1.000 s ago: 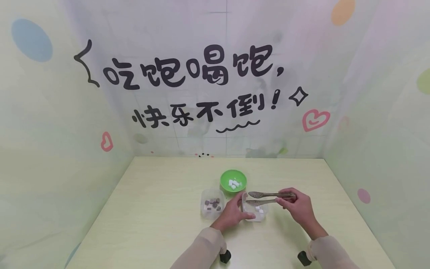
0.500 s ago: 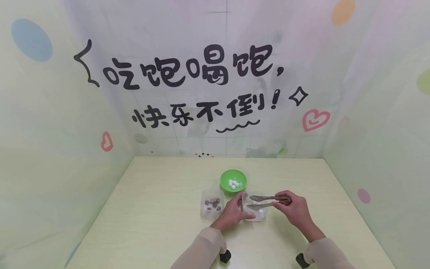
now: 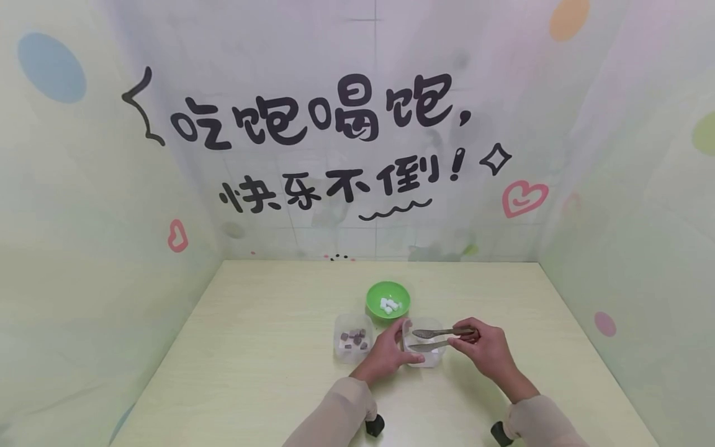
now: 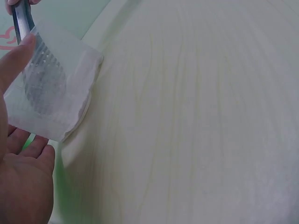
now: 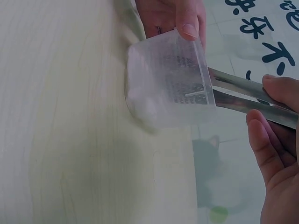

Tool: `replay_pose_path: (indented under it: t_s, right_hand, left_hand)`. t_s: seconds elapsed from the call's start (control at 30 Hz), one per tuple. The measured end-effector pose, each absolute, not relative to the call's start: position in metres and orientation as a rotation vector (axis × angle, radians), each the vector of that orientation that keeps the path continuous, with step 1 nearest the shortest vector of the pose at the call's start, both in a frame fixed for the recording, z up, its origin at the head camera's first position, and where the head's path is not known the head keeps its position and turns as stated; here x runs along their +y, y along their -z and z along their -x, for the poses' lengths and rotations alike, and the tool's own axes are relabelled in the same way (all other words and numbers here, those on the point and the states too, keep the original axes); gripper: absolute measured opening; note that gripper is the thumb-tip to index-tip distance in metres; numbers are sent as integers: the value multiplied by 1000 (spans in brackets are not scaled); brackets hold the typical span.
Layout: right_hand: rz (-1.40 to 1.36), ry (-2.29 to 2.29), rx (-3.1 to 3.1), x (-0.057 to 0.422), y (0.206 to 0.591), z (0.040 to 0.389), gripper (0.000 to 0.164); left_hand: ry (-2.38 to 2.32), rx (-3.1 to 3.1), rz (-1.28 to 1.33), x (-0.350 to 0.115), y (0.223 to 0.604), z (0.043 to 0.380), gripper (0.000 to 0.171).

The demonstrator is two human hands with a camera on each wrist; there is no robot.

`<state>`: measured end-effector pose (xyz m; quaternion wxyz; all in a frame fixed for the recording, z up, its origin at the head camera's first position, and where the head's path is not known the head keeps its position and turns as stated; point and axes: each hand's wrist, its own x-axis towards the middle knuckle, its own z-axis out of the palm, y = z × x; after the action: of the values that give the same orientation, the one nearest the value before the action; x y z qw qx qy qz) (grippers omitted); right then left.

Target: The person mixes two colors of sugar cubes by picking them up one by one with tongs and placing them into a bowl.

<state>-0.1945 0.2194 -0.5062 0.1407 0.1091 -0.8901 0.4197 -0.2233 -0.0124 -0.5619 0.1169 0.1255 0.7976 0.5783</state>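
A clear plastic container (image 3: 426, 362) stands on the table, its near wall gripped between the thumb and fingers of my left hand (image 3: 385, 354). My right hand (image 3: 491, 351) pinches metal tongs (image 3: 438, 333) by the handle end. In the right wrist view the perforated heads of the tongs (image 5: 243, 93) show through the wall of the container (image 5: 145, 84), inside it and spread apart. Pale white pieces lie low in that container, mostly hidden behind the tongs. Behind it sits a green bowl (image 3: 388, 287) with several white cubes (image 3: 389, 305).
Left of my left hand, a second clear container (image 3: 349, 358) holds several purplish-brown cubes (image 3: 357, 340). The pale wooden table (image 3: 251, 347) is enclosed by printed walls at the back and both sides.
My right hand has moved left and slightly down, bringing the tongs further into the container. The left hand stays in place on the container.
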Motion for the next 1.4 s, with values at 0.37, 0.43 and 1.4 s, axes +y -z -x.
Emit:
replay_pose_path:
  t_s: [0.37, 0.43, 1.4]
  right_hand:
    - [-328, -1205, -2567, 221, 510, 196, 22]
    - [-326, -1212, -2571, 220, 510, 195, 22]
    - [-230, -1297, -2514, 212, 503, 196, 18]
  left_hand:
    - [-1694, 2341, -371, -12, 563, 224, 96]
    - [-1694, 2344, -374, -12, 563, 225, 96]
    - [-1686, 2347, -408, -13, 564, 224, 95]
